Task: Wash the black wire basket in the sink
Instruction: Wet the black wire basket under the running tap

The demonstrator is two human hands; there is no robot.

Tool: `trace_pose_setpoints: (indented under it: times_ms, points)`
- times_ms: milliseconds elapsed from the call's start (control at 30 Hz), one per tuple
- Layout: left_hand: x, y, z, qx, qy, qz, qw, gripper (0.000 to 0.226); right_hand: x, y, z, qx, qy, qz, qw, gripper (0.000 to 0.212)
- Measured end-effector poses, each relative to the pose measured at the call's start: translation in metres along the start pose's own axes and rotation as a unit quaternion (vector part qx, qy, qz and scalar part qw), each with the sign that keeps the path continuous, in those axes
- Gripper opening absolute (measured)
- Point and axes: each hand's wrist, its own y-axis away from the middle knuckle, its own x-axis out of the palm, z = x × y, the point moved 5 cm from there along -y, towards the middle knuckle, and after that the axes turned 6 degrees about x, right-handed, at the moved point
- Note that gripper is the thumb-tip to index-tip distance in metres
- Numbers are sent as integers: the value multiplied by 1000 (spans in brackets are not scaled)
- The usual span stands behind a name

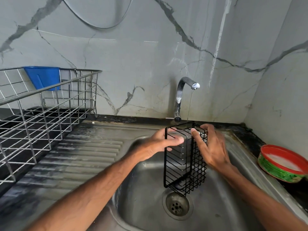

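Seemingly early on, the left hand [156, 144], fingers straight, is pressing and the right hand [215, 150], fingers spread, is gripping the black wire basket [191, 167] upright below the trickling tap [181, 90], with rinsing likely just beginning.

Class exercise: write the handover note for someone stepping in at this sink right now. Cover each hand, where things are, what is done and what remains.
Left hand: fingers stretched fairly straight, reaching past the left edge wire of the black wire basket.
Right hand: grips the basket's right side, thumb in front, fingers behind.
Basket: held on end over the sink bowl, lower end near the drain. The faucet runs a thin stream onto its top.
Done: basket is under the water; whether it was scrubbed cannot be told.
Left: probably rinse every side, then shut off the faucet.
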Motion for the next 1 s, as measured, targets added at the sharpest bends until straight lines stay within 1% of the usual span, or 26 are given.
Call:
trace_pose_setpoints:
  times_ms: [33,67,133,200,267,333,367,433,467,500,600,700,767,833,900,1000]
  points:
    - [3,0,-2,-3,-51,-16,999,93,-1,0,1,6,9,-14,1000,70]
    - [6,-1,-3,-7,-108,-31,994,113,-3,0,3,15,20,-26,999,71]
    - [10,-5,-3,-7,-214,-86,973,131,-4,2,5,31,48,-34,998,75]
    - [10,-9,2,12,-252,-151,956,136,-6,1,8,35,85,-30,995,78]
    - [7,-13,7,27,-243,-186,952,129,-9,-3,11,17,110,-34,993,79]
    - [4,-15,9,25,-230,-204,951,121,-14,-12,17,-47,130,-42,990,78]
    - [3,-15,9,27,-225,-212,951,119,-14,-17,19,-80,130,-25,988,76]
    - [4,-15,4,39,-223,-220,949,114,-5,-27,24,-124,120,59,983,77]
    - [6,-15,3,44,-226,-219,948,110,2,-30,25,-131,123,106,978,81]
    - [7,-16,2,47,-226,-219,948,106,8,-32,28,-132,134,137,972,85]
    - [5,-19,5,50,-218,-218,950,94,20,-29,46,-161,160,157,961,88]
    - [-3,-20,7,85,-203,-211,952,72,35,-3,77,-252,177,201,930,79]
    - [-7,-17,5,109,-209,-200,951,64,42,8,86,-286,179,218,916,74]
    - [-9,-18,3,102,-183,-211,955,68,39,4,84,-294,187,213,913,73]
    - [-8,-20,0,82,-187,-218,954,78,29,-10,72,-269,197,201,921,74]
    - [-7,-20,-6,85,-240,-228,940,92,9,-30,40,-157,183,224,944,78]
